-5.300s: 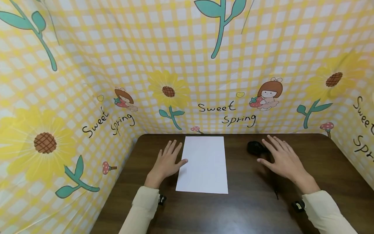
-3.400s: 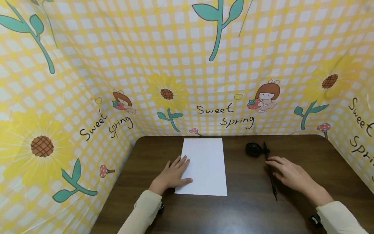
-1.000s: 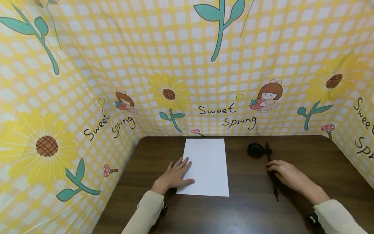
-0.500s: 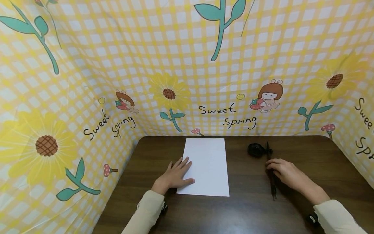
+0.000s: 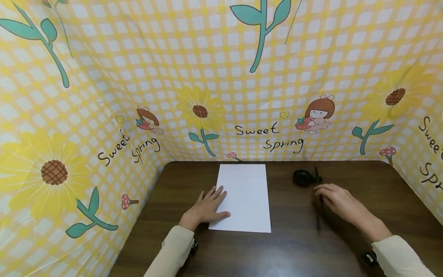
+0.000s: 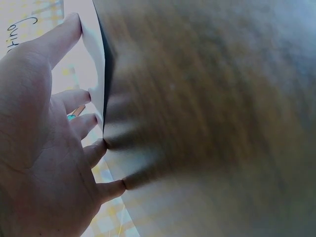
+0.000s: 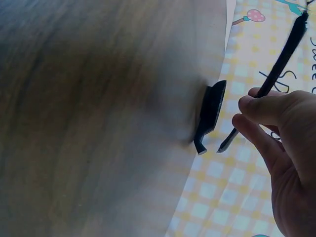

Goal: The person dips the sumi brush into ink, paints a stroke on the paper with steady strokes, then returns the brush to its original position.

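Brush (image 5: 319, 198) was pinched in the right hand (image 5: 337, 202) near the black dish (image 5: 302, 178); the left hand (image 5: 206, 207) lay flat, fingers straight, on the paper (image 5: 243, 198).

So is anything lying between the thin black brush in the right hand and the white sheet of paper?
Nothing visible: only bare dark wooden table separates the black brush, gripped by the right hand, from the white paper.
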`<state>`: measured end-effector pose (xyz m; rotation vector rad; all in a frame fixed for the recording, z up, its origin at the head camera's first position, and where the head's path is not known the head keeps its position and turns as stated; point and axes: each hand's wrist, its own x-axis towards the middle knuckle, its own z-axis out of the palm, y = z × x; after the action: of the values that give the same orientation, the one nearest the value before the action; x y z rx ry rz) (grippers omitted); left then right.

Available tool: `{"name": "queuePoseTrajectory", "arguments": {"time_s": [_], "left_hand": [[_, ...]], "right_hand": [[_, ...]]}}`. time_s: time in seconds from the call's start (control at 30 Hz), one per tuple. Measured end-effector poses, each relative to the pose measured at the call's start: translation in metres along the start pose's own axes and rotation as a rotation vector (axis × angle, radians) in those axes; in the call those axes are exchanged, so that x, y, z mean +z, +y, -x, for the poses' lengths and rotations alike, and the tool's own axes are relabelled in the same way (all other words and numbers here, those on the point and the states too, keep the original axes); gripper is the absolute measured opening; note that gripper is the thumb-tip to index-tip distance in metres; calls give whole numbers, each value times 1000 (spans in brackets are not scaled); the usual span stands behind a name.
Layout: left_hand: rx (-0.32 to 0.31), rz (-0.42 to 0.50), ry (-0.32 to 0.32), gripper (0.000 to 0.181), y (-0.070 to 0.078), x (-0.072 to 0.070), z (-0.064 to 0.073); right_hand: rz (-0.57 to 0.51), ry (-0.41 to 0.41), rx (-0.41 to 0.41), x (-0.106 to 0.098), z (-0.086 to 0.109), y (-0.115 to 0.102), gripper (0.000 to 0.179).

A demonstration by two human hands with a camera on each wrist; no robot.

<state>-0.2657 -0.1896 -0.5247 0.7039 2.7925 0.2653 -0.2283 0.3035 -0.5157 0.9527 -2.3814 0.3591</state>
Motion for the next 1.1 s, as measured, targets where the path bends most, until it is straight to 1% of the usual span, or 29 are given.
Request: {"name": "queuePoseTrajectory", "arguments": {"time_s": [0.3, 0.5, 0.83, 0.9, 0.97, 1.0, 1.03, 1.1], "left_hand": [[-5, 12, -6, 90, 1, 0, 1], [5, 23, 0, 89, 1, -1, 0], [0, 15, 2, 89, -2, 0, -1], [1, 16, 2, 90, -1, 0, -1], [4, 21, 4, 90, -1, -1, -1], [6, 24, 6, 90, 0, -1, -1], [7, 26, 7, 90, 0, -2, 0], [7, 33, 9, 91, 1, -3, 1]], "right_hand": [[8, 55, 21, -6, -7, -3, 44], [17, 90, 16, -15, -12, -1, 46], [12, 133, 38, -29, -20, 0, 49], [8, 149, 32, -30, -22, 1, 45], [9, 164, 30, -31, -24, 2, 25], [12, 171, 30, -31, -25, 2, 18], [16, 178, 30, -32, -25, 2, 22], [21, 195, 26, -32, -27, 3, 44]]}}
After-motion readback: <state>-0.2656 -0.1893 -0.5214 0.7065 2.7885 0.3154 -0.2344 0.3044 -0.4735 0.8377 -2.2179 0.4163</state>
